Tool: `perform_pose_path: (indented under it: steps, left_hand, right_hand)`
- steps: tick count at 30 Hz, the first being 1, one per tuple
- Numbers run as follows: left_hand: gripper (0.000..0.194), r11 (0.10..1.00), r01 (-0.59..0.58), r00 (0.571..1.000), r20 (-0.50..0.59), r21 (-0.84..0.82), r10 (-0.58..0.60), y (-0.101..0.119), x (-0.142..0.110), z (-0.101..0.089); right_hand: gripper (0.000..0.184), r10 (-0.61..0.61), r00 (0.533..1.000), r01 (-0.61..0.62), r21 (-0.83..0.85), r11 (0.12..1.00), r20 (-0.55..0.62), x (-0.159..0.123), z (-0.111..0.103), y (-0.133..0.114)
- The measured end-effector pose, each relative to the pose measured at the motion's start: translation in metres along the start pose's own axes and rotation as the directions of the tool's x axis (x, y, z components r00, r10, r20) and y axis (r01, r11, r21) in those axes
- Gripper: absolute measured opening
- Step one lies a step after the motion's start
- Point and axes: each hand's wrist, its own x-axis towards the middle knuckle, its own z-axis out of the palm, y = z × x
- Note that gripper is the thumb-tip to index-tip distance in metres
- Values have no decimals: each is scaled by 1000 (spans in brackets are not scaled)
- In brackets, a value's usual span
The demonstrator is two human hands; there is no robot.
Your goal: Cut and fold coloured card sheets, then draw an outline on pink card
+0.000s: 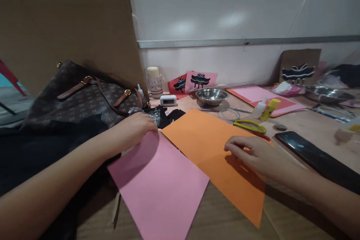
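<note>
My left hand (140,128) is closed on the upper corner of a pink sheet of paper (165,187), its fingers bent over the edge. The pink sheet lies at an angle on brown cardboard, its lower end cut off by the frame. To its right is an orange sheet of paper (208,146), also slanted. Over the right part of the orange sheet is my right hand (253,153), throwing a shadow on it. Its fingers are loosely curled with a gap beside the thumb, and nothing shows in them.
Behind the sheets stand a metal bowl (211,96), a white digital timer (168,100) and a cup (154,82). Yellow-handled pliers (250,126), a glue stick (270,109) and a black phone (315,155) lie to the right. A patterned handbag (75,86) sits at left.
</note>
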Motion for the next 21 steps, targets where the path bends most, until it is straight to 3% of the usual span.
perform_pose_path:
  steps: [3,6,8,14,19,21]
  left_hand:
    - [43,993,94,994,-56,-65,-98,13,1,-4]
    - [42,962,214,959,-152,-169,-240,28,2,-10]
    - [43,949,212,941,-214,-231,-263,37,2,-14]
    - [45,964,67,925,-345,-258,-156,70,-1,-21]
    - [40,976,-61,892,-451,-208,-41,103,-9,-23]
    - [39,970,-107,879,-477,-220,-12,111,-12,-21]
  right_hand:
    - [37,-17,1000,17,29,999,17,-2,5,-1]
    - [37,-41,998,37,113,993,39,-4,12,2]
    - [39,-50,997,39,170,985,60,-6,17,5]
    - [33,-127,983,75,343,936,134,-20,25,-11]
    - [25,-201,931,50,441,896,304,-34,35,-34]
    - [17,-222,921,68,430,901,321,-35,40,-35]
